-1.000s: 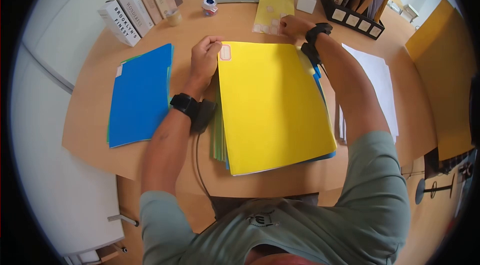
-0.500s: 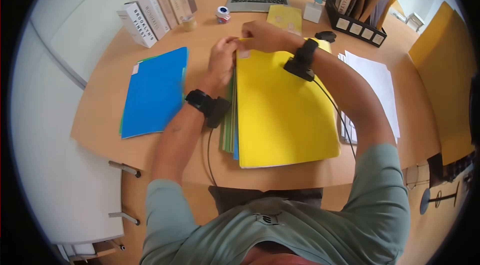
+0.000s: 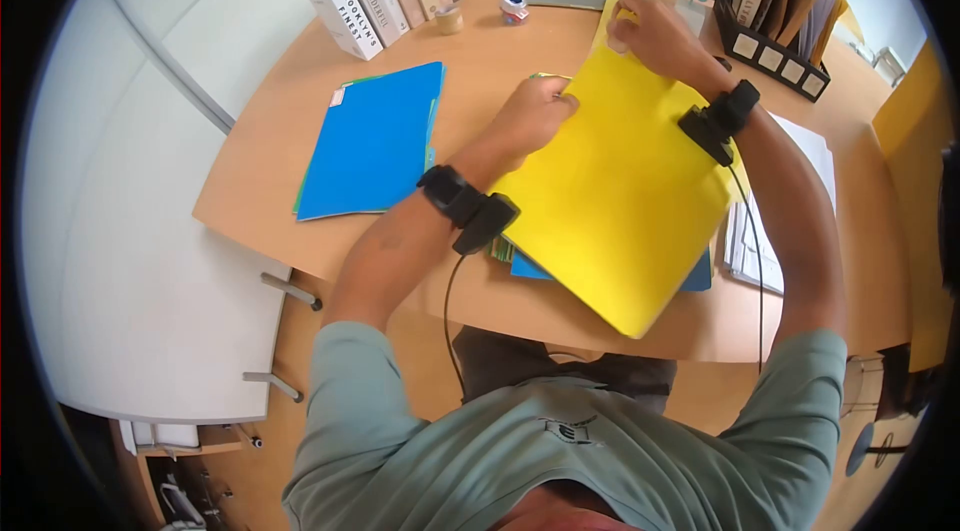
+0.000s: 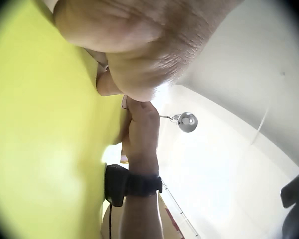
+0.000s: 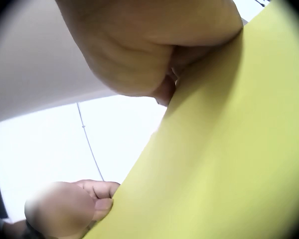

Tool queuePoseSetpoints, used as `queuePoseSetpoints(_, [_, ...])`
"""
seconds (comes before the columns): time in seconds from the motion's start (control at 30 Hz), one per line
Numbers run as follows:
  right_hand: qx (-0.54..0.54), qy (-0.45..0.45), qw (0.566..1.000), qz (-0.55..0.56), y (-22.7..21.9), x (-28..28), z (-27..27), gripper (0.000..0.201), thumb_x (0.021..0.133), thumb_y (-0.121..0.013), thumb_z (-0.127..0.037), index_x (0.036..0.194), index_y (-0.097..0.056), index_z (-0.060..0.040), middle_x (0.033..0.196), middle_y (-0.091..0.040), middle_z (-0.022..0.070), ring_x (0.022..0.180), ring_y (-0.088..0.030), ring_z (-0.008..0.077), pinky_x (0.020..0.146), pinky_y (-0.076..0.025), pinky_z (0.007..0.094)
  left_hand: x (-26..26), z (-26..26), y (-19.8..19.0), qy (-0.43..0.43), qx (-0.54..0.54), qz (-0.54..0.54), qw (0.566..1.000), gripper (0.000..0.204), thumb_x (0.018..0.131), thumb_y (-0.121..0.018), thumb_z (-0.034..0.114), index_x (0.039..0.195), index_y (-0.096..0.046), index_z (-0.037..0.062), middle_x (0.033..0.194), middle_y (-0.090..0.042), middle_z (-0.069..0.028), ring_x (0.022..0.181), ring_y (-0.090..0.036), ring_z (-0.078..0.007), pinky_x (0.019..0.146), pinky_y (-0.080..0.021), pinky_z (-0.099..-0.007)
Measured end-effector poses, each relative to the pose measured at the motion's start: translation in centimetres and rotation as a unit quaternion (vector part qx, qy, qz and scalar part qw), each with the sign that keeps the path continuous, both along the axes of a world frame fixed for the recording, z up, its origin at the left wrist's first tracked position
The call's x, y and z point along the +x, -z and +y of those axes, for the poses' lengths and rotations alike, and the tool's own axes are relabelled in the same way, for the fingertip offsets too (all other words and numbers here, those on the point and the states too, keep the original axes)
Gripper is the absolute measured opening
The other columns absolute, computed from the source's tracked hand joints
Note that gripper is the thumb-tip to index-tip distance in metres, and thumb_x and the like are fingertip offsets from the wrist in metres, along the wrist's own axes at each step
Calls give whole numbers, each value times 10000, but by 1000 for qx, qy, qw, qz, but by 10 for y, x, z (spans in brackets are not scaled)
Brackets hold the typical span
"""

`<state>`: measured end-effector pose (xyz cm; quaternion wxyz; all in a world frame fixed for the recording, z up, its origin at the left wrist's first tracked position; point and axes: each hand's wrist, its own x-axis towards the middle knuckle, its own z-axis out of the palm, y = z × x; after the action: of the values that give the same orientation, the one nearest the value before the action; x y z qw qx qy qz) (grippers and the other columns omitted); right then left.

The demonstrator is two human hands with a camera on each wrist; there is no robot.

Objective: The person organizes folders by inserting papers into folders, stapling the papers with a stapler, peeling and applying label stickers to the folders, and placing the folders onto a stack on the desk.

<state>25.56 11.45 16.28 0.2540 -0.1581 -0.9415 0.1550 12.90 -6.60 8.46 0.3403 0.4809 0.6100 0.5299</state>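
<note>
Head view: the left hand (image 3: pixel 532 119) grips 1 edge of a yellow folder (image 3: pixel 630 181) above stacked folders (image 3: pixel 531 268), fingers curled, as the right hand (image 3: pixel 655 39) pinches its upper corner; a black file box (image 3: pixel 757 54) holds brown folders (image 3: pixel 802 3). Only the left wrist view shows a round lamp (image 4: pixel 188 122).

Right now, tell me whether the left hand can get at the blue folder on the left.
Probably, once it lets go: the left hand grips an edge of the yellow folder. The blue folder lies close by on its outer side, with nothing seen on top of it.
</note>
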Motion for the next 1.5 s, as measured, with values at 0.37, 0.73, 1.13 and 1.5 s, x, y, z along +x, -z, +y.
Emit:
queuePoseSetpoints(0.37, [-183,-36,982,38,14,67,12,304,969,-506,-234,1023,-595,52,832,-635,80,740,-641,148,618,-500,272,-228,-164,10,-336,-67,145,928,302,940,-447,157,1070,-636,-39,923,-652,-50,788,-583,-131,714,-465,-275])
queuePoseSetpoints(0.73, [-256,-3,967,-21,36,133,5,277,975,-513,-190,1129,-580,30,875,-635,60,806,-622,131,667,-507,273,-341,-224,65,-384,-184,420,802,281,881,-452,147,933,-606,-82,846,-639,-134,771,-600,-209,704,-471,-355])
queuePoseSetpoints(1.13, [-554,11,826,103,59,139,14,207,948,-578,-158,1035,-585,29,926,-576,63,879,-589,171,832,-549,331,-100,31,5,6,100,192,976,331,957,-570,239,1158,-636,-16,1060,-665,-74,1027,-600,-151,900,-465,-289])
queuePoseSetpoints(1.5, [-477,92,874,-24,68,137,24,317,957,-566,-277,1059,-619,19,993,-650,108,920,-625,177,779,-499,285,-58,69,26,91,-21,258,962,488,918,-609,368,1255,-610,15,1208,-641,-170,1115,-596,-265,986,-443,-372])
